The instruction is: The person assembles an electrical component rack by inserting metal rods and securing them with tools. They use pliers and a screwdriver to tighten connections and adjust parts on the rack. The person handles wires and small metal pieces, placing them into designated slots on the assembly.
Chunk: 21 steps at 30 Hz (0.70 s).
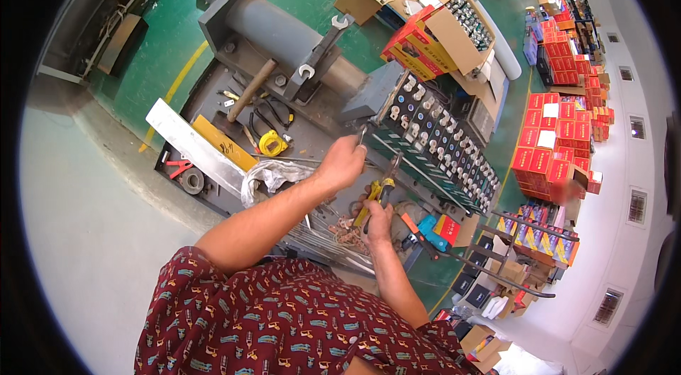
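Observation:
My left hand (343, 161) is closed at the near corner of a grey metal block (376, 95), with a thin shiny metal piece (364, 134) standing up between thumb and fingers. Its kind cannot be made out. My right hand (378, 217) is wrapped round the yellow-and-black handles of pliers (386, 189). The pliers' jaws point up, just beside a long rack (425, 173) topped with rows of small metal and round fittings. Whether the jaws grip anything is too small to tell. Below my hands, copper-coloured scraps (345, 234) and thin metal rods (312, 239) lie on the bench.
Left on the bench are a hammer (252, 90), a yellow tape measure (272, 142), a white rag (273, 178), a yellow bar (223, 142) and red-handled pliers (177, 168). Wrenches (323, 49) rest on the grey cylinder (273, 28). An open carton (433, 42) stands beyond; red boxes (546, 137) are stacked right.

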### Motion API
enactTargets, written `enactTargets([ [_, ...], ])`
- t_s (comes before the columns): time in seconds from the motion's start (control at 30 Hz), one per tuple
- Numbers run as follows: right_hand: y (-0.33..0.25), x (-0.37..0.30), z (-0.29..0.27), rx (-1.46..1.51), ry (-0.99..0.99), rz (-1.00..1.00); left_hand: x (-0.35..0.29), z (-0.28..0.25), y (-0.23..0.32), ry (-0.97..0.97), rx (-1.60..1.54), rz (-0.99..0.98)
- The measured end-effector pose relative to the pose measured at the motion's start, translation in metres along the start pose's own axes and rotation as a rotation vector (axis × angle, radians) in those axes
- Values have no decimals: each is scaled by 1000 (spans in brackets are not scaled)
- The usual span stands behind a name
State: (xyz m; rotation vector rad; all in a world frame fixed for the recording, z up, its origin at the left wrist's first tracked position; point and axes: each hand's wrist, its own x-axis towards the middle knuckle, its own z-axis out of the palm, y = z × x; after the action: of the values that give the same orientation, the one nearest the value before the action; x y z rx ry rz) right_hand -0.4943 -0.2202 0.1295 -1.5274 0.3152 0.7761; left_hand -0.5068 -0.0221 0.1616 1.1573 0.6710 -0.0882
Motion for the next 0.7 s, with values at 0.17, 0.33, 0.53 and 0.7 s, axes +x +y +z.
enactTargets([
  [0.17, 8, 4, -8, 39, -22, 4, 8, -1, -31, 48, 113, 327],
  [0.33, 2, -2, -4, 59, -8, 40, 5, -18, -42, 52, 246, 509],
  [0.53, -3, -4, -2, 44, -44, 33, 46, -36, -88, 26, 417, 787],
  [0.7, -4, -3, -2, 38, -36, 16, 10, -27, -82, 37, 316, 555],
])
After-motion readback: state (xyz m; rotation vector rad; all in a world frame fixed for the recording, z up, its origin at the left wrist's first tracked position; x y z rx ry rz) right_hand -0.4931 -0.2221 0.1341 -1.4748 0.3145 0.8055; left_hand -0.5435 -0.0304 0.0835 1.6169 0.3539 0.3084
